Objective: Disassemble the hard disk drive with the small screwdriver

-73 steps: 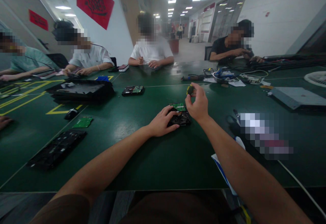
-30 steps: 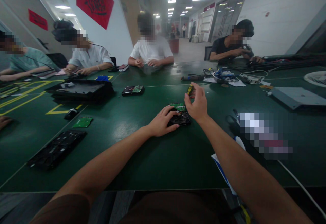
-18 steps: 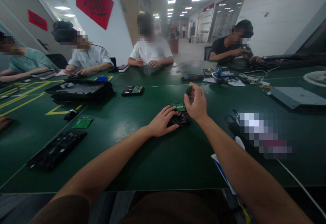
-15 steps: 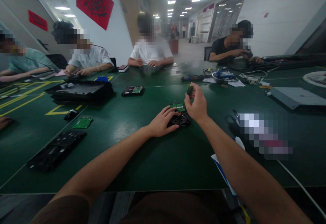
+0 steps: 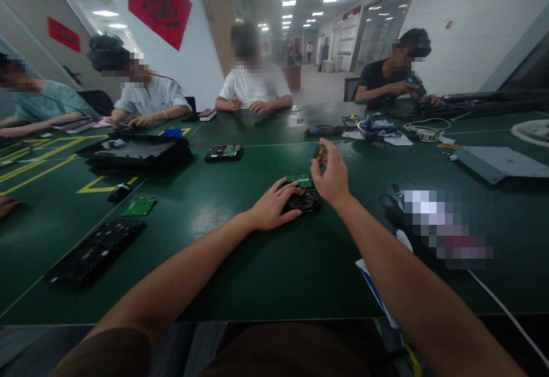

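Under my left hand [image 5: 274, 204] lies a black hard drive [image 5: 306, 201] with a green circuit board [image 5: 300, 180] showing on its far part. The fingers reach across the drive and the thumb lies along its near edge, gripping it against the table. My right hand [image 5: 332, 175], just above the drive's right side, pinches the dark green and yellow handle of a screwdriver [image 5: 319, 153] between thumb and fingers. The screwdriver's shaft and tip cannot be made out behind the hand.
On the green table [image 5: 240, 274] are another hard drive [image 5: 223, 153], a loose circuit board [image 5: 139, 206], a black plastic frame [image 5: 96, 251], a mouse [image 5: 119, 192], and black trays [image 5: 135, 153]. To the right are cables [image 5: 377, 125] and a grey metal case [image 5: 504, 164]. Several people sit around.
The screwdriver handle has turned in my right hand, showing more yellow. My left hand and the drive stay put. At the far right, a co-worker has shifted slightly and raised a dark object.
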`<action>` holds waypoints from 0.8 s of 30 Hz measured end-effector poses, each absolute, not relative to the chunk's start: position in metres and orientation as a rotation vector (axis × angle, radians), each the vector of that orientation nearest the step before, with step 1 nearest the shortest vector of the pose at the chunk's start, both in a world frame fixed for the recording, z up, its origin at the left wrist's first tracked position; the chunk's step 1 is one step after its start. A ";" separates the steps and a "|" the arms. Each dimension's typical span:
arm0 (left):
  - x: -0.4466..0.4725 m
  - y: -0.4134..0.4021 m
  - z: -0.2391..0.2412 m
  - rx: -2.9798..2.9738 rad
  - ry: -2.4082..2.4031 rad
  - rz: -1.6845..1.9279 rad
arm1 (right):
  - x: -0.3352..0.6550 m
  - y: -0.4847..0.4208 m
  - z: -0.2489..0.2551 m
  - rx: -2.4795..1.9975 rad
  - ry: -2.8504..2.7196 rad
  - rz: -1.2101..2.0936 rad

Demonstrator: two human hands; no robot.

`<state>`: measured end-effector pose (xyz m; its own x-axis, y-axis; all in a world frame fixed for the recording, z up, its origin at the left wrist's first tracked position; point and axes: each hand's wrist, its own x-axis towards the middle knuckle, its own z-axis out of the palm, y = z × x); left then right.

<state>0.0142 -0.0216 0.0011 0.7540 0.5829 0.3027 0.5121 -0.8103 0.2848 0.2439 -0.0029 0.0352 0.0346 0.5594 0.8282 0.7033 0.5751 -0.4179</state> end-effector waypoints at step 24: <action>0.015 -0.022 0.001 2.745 0.880 0.584 | 0.244 -0.003 0.035 -1.086 -1.619 -0.169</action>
<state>0.0148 -0.0222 0.0013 0.7448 0.5922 0.3075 0.5131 -0.8029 0.3036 0.2439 -0.0033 0.0349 0.0478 0.5519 0.8325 0.7119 0.5658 -0.4160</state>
